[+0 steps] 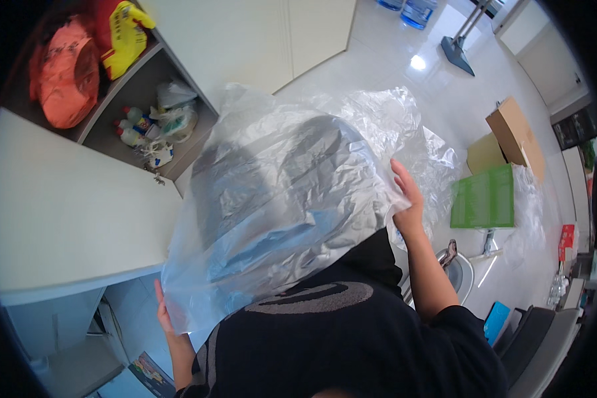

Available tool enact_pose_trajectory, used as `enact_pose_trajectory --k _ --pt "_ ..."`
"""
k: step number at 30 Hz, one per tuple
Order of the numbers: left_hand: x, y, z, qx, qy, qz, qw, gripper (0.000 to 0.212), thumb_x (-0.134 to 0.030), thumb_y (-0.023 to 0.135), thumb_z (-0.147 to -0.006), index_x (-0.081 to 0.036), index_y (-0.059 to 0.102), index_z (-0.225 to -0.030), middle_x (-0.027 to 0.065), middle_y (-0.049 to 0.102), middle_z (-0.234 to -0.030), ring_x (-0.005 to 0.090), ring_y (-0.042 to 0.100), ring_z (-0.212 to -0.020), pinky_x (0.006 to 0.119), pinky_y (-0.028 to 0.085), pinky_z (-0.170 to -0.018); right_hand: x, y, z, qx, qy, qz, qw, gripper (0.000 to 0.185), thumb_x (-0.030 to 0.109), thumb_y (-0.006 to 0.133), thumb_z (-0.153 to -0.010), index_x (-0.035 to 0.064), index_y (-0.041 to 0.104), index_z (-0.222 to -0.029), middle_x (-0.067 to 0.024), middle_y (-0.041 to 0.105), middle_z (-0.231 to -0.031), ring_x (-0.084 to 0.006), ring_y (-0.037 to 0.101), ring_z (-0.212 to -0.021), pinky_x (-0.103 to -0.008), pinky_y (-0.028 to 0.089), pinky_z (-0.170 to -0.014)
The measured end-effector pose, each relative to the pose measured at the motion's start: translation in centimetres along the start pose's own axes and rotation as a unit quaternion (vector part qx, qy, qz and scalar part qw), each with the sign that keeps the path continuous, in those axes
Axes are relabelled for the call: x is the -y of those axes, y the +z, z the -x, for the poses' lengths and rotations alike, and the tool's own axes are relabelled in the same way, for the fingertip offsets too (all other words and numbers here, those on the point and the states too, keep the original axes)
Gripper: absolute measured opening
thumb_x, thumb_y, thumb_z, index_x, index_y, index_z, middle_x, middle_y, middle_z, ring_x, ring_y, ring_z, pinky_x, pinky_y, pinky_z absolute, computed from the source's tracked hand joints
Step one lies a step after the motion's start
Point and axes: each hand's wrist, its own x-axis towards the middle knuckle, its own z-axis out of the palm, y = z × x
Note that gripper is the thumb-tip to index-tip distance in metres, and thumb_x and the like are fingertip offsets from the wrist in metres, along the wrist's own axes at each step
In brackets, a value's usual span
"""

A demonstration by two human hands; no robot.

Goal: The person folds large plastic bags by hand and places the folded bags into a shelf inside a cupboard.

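Note:
A large, clear, crinkled plastic bag or sheet [288,199] spreads out in front of my dark shirt. My right hand [409,209] grips its edge on the right, between thumb and palm, with some fingers raised. At the lower left, my left hand [165,313] holds the opposite corner, and the plastic hides part of that hand. Wrinkles and glare run across the film, and a dark shape shows dimly through it. More crumpled clear plastic [388,109] lies behind it, towards the floor.
An open-fronted cabinet shelf [179,159] holds bottles [134,124] and bagged items; an orange bag [69,79] sits above. On the right are a green box [482,196], a cardboard box [517,134], a round metal-rimmed stool [460,273] and a chair [542,343]. A floor squeegee or broom [457,54] stands farther off.

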Motion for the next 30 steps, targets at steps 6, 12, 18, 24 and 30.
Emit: enact_pose_trajectory --k 6,12,18,24,30 --pt "-1.8 0.0 1.3 0.048 0.028 0.11 0.992 0.047 -0.009 0.033 -0.079 -0.01 0.036 -0.126 0.0159 0.039 -0.126 0.0306 0.041 -0.112 0.046 0.037 -0.091 2.7 -4.7 -4.2 -0.107 -0.041 -0.011 0.993 0.027 -0.005 0.051 -0.07 0.0027 0.06 -0.095 -0.0056 0.06 -0.094 -0.0144 0.054 -0.091 -0.026 0.04 -0.083" --pt "-6.3 8.2 1.6 -0.028 0.189 -0.175 0.966 0.038 0.003 0.053 -0.072 -0.001 0.049 -0.109 0.0102 0.058 -0.097 0.0186 0.057 -0.084 0.029 0.048 -0.072 5.7 -12.8 -7.1 -0.193 -0.105 0.002 0.975 0.025 -0.001 0.053 -0.074 -0.0011 0.056 -0.098 -0.0055 0.058 -0.093 -0.0118 0.054 -0.086 -0.0229 0.041 -0.077" --pt "-11.1 10.0 0.8 -0.146 0.456 -0.429 0.766 0.008 -0.004 0.06 -0.07 -0.003 0.054 -0.076 0.0042 0.057 -0.076 0.0112 0.053 -0.071 0.021 0.042 -0.063 9.0 -17.4 -6.1 -0.175 -0.118 0.04 0.977 0.019 -0.001 0.058 -0.07 -0.0008 0.059 -0.089 -0.0028 0.059 -0.084 -0.0109 0.054 -0.076 -0.0221 0.042 -0.071" --pt "-14.0 11.1 0.7 0.002 0.594 -0.243 0.767 0.02 -0.002 0.055 -0.075 -0.007 0.041 -0.062 0.0086 0.052 -0.086 0.0213 0.054 -0.083 0.035 0.031 -0.093 11.0 -22.5 -3.4 0.016 -0.072 0.067 0.995 0.007 0.002 0.062 -0.064 -0.0007 0.055 -0.065 -0.0002 0.048 -0.061 -0.0079 0.044 -0.058 -0.0209 0.033 -0.053" --pt "-16.8 8.5 1.5 0.425 0.361 -0.147 0.817 0.02 -0.005 0.06 -0.076 -0.007 0.04 -0.072 0.0141 0.059 -0.072 0.0315 0.059 -0.086 0.043 0.019 -0.101 12.5 -26.4 -0.1 0.076 -0.04 0.075 0.993 0.02 0.009 0.067 -0.058 0.0049 0.049 -0.051 0.0005 0.045 -0.053 -0.0097 0.042 -0.049 -0.0236 0.03 -0.047"
